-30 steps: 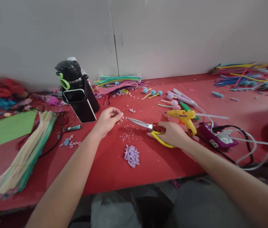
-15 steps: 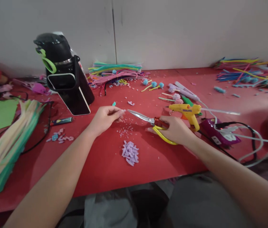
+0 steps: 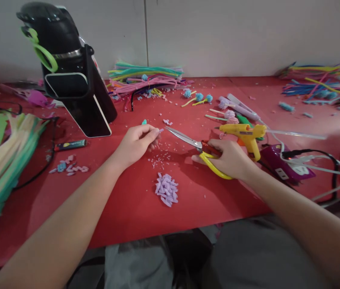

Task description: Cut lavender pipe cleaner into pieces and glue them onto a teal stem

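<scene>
The person's left hand (image 3: 140, 142) pinches a small lilac piece (image 3: 161, 130) between thumb and fingertips, above the middle of the red worktop (image 3: 128, 212). The right hand (image 3: 229, 157) is wrapped around the yellow and red handles of a pair of scissors (image 3: 185, 138), whose blades point left, their tips just beside the pinched piece. The blades look nearly closed, though any narrow gap is too small to tell. Below the hands lie scattered pale crumbs (image 3: 159, 161), and nearer the front edge sits a heap of lilac pieces (image 3: 166, 190). Just beyond the right hand lies a yellow glue gun (image 3: 244, 131), with a purple power strip (image 3: 287, 166) to its right. Farther back, blue pompoms (image 3: 199, 97) on yellow stems lie near a bundle of coloured stems (image 3: 146, 74). To the left stands a black flask (image 3: 63, 36), with a loose cream and green bundle (image 3: 7, 160) nearer the left edge.
</scene>
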Demonstrator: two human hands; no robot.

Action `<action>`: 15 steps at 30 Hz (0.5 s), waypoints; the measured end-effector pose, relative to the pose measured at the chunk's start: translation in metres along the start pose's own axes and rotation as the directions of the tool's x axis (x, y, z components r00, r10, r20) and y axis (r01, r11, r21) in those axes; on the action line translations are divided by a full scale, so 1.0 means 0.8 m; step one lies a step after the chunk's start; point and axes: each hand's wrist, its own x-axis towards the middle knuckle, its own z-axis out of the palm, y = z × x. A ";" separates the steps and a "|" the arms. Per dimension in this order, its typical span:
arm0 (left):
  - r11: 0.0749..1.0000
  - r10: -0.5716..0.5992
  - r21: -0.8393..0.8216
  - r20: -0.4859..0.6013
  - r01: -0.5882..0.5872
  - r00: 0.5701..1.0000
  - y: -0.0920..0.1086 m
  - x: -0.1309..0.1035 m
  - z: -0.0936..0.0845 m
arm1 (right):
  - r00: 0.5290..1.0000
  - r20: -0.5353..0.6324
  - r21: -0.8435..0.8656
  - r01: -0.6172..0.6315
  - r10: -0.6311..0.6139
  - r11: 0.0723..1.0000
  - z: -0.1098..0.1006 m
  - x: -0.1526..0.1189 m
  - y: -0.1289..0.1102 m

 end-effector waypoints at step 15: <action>0.995 0.065 0.072 -0.004 -0.065 0.998 0.000 -0.001 -0.004 | 0.998 0.067 -0.026 0.004 -0.003 1.000 0.000 0.003 0.006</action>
